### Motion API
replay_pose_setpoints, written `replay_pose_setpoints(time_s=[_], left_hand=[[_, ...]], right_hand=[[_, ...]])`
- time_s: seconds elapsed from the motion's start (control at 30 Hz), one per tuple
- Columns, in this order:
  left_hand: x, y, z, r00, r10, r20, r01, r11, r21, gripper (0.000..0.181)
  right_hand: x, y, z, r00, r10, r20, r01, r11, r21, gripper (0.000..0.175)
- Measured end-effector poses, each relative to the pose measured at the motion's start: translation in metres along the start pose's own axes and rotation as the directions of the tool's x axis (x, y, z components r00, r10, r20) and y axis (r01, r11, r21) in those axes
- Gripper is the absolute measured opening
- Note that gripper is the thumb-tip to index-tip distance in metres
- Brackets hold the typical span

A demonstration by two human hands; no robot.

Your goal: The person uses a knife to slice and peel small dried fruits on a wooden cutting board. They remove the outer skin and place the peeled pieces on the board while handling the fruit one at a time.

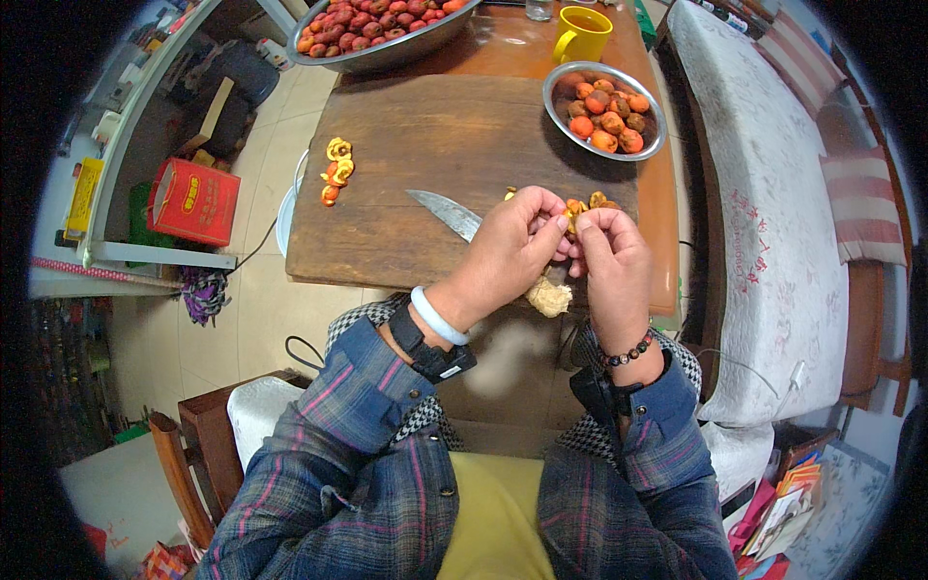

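My left hand and my right hand meet over the right front of a wooden cutting board. Their fingertips pinch a small orange-yellow piece of fruit between them. A knife blade lies on the board, pointing to the far left; the left hand hides its rear part. Below the hands, a pale, rough wrapped end shows at the board's front edge, perhaps the knife's handle. Brownish fruit pieces lie just beyond the right fingers. On the board's left sit several cut yellow-orange fruit pieces.
A steel bowl of orange fruits stands at the board's back right. Behind the board are a large metal basin of red fruits and a yellow mug. A covered bench flanks the table's right; a red box is left.
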State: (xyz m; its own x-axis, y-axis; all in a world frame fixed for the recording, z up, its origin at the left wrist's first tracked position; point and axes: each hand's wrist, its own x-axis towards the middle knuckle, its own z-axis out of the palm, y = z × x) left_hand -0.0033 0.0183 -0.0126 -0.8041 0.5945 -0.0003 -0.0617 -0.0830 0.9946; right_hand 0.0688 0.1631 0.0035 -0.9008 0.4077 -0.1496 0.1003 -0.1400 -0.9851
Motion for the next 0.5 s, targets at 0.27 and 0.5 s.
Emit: replay_pose_setpoints(time_s=[0.27, 0.5], left_hand=[[0.005, 0.001, -0.012, 0.984, -0.123, 0.126, 0.134, 0.988, -0.082, 0.009], [0.003, 0.011, -0.017, 0.960, -0.161, 0.230, 0.192, 0.974, -0.120, 0.017]], right_hand=[[0.005, 0.007, -0.003, 0.958, -0.278, 0.065, 0.284, 0.906, -0.314, 0.015], [0.009, 0.001, -0.010, 0.979, 0.106, 0.174, -0.140, 0.970, 0.196, 0.012]])
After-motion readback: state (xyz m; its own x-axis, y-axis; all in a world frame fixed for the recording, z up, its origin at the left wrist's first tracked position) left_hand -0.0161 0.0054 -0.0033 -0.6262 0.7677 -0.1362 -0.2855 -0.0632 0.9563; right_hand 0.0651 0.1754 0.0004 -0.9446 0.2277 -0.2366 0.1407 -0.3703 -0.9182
